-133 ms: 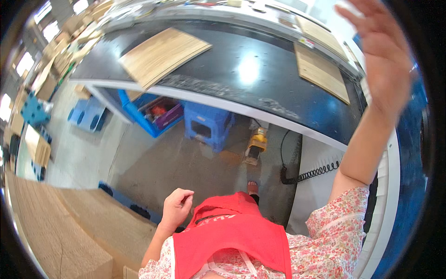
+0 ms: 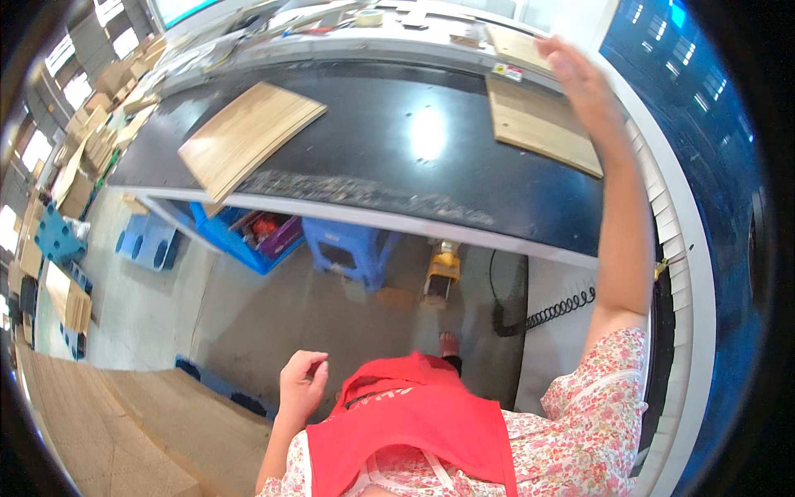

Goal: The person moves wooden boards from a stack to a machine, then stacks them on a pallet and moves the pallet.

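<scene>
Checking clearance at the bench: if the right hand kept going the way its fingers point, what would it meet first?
Likely the wooden board lying on the black table just beyond the right hand, though depth is unclear.

Right hand [image 2: 584, 83] fingers blurred; far bench clutter [image 2: 331, 21] indistinct.

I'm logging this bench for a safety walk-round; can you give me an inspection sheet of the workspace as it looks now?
Surface: black worktable, glare spot in the middle, a strip of debris along its front edge.
Job's things: right wooden panel lies flat under the raised right hand; left wooden panel overhangs the front edge.
Clutter: tape roll and mixed items on the far ledge.
Hands: right hand open, empty, above the panel; left hand loosely curled, empty, low by the red apron.
Cables: black coiled cord on the floor.
Surroundings: blue stool and blue bin under the table; stacked boards at left.
</scene>
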Available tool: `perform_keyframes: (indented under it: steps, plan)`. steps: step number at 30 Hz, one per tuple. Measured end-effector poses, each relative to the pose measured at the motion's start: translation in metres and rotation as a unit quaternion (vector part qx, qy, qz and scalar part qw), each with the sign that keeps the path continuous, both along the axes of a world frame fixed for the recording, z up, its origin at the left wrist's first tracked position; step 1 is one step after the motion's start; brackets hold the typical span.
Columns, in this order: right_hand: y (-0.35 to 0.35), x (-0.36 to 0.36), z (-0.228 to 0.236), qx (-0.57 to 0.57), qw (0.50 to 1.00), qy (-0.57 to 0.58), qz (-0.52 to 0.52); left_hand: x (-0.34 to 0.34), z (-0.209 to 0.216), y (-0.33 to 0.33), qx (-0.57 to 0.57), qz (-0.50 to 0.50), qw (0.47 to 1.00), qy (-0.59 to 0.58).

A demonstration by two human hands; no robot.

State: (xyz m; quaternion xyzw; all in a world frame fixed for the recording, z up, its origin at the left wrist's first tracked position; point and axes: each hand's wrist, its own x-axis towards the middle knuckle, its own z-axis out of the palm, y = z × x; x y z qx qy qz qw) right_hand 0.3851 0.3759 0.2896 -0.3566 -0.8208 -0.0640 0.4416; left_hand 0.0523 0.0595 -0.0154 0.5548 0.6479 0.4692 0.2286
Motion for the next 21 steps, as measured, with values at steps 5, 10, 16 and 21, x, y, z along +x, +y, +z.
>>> perform_keyframes:
  steps: [5,10,16,21]
  plan:
    - [0.187,0.186,-0.185,-0.179,0.940,-0.124,-0.262,0.078,-0.002,0.055,-0.027,0.035,0.998,-0.046]
    - [0.186,0.183,-0.276,-0.229,0.900,-0.208,-0.309,0.169,0.020,0.120,-0.030,-0.032,0.997,-0.056]
    - [0.109,0.169,-0.257,-0.159,0.959,-0.223,-0.073,0.219,0.021,0.163,-0.033,-0.091,0.995,-0.012]
    - [0.041,0.189,-0.251,-0.194,0.946,-0.260,0.022,0.221,0.007,0.170,-0.141,-0.116,0.969,-0.168]
